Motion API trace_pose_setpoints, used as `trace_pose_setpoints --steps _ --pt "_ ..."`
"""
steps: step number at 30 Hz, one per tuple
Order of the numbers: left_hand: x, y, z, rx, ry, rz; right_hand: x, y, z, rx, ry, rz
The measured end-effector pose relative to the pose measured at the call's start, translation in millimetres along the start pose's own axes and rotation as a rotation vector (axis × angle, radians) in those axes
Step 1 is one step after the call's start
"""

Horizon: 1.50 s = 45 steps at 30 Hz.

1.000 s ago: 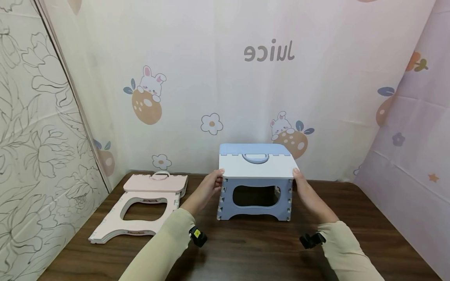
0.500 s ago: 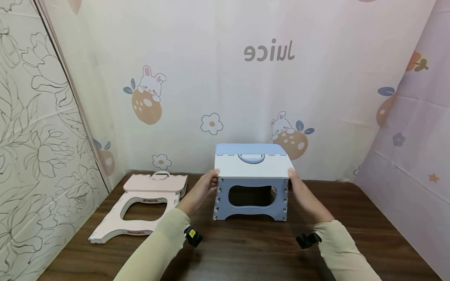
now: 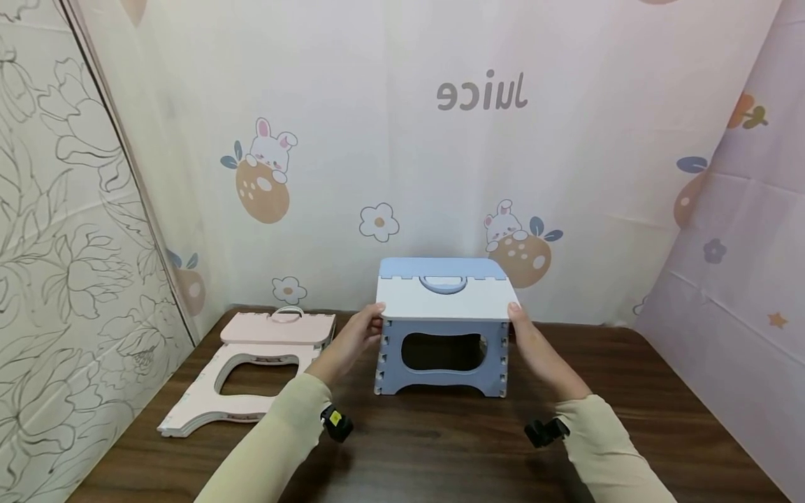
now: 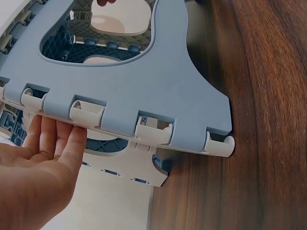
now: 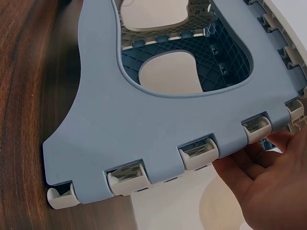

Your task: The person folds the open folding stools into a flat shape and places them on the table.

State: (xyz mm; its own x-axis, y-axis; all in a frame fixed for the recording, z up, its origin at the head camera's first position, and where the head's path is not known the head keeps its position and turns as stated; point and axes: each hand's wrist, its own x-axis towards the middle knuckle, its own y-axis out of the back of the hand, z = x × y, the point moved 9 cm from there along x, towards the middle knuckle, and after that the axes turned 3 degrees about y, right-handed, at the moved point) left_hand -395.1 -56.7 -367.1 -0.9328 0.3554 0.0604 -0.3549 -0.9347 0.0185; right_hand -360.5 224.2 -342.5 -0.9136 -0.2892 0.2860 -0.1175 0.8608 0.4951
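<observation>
An unfolded step stool (image 3: 443,306) stands upright at the back middle of the table, with a white and blue top and a blue front panel with a wide cutout. My left hand (image 3: 352,340) grips its left side, thumb at the top's front corner. On the opposite side my right hand (image 3: 539,349) holds it the same way. In the left wrist view, the left fingers (image 4: 57,139) reach under the hinged edge of the blue panel (image 4: 139,91). The right wrist view has the right fingers (image 5: 244,165) behind the matching edge. Whether the feet touch the table cannot be told.
A pink folding stool (image 3: 204,391) lies folded flat on the left of the dark wooden table (image 3: 428,447). Behind the table hangs a pale curtain (image 3: 377,140) printed with rabbits, and another with line-drawn flowers (image 3: 82,279) closes the left side.
Both hands have moved the blue and white step stool a little to the left, keeping their hold on its sides. The pink stool has stayed in place.
</observation>
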Motion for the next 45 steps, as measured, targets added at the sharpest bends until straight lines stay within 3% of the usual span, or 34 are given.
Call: trace_pose_setpoints --steps 7,19,35,45 --pt "-1.0 8.0 -1.8 -0.008 0.017 0.018 2 -5 -2 -0.013 -0.038 -0.008" --pt "-4.7 15.3 -2.4 0.005 0.034 0.051 3 -11 -5 -0.033 -0.026 -0.013" --pt "-8.7 16.0 -0.2 0.035 0.047 0.035 7 -9 -4 -0.058 -0.044 -0.009" --pt "-12.2 14.0 2.4 0.097 0.045 0.021 2 -4 7 -0.057 -0.142 -0.083"
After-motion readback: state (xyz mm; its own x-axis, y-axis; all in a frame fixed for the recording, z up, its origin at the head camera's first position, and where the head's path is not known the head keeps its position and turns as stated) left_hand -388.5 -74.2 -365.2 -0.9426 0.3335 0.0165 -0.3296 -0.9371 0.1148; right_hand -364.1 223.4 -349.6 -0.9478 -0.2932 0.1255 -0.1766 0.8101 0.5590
